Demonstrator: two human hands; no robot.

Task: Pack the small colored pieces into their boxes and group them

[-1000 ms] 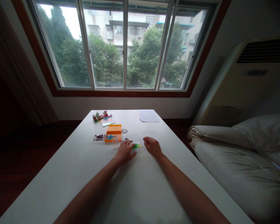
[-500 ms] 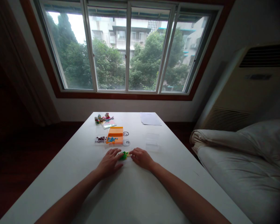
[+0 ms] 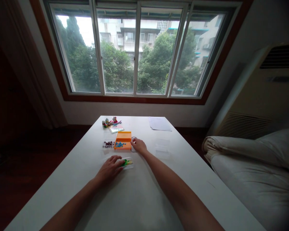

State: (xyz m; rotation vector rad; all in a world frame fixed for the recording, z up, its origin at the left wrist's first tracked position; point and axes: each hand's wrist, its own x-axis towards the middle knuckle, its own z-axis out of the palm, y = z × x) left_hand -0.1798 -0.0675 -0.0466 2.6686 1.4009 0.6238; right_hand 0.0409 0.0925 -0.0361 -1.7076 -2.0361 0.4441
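Note:
My left hand [image 3: 110,166] rests on the table, its fingers stretched over the left end of a small clear tray [image 3: 131,166]. Inside this tray lie green pieces [image 3: 126,162] with some yellow ones to the right. Farther off, my right hand [image 3: 140,146] reaches to the right edge of an orange box [image 3: 123,136]. Its fingers are bent together, and what lies between them is too small to make out. Several small blue pieces [image 3: 120,144] lie in the near part of the orange box. The right hand partly covers the round, dark-outlined items beside the box.
Left of the box, a clear tray holds dark red pieces [image 3: 109,144]. Small figurines [image 3: 106,122] and a pale card [image 3: 116,129] stand at the table's far left. Papers [image 3: 159,124] lie far right, with a clear tray [image 3: 162,146] nearer. A padded seat [image 3: 245,170] borders the right side.
My right hand has left the green and yellow pieces and moved forward to the orange box's right side. The left hand stays by the green pieces. The view has shifted slightly.

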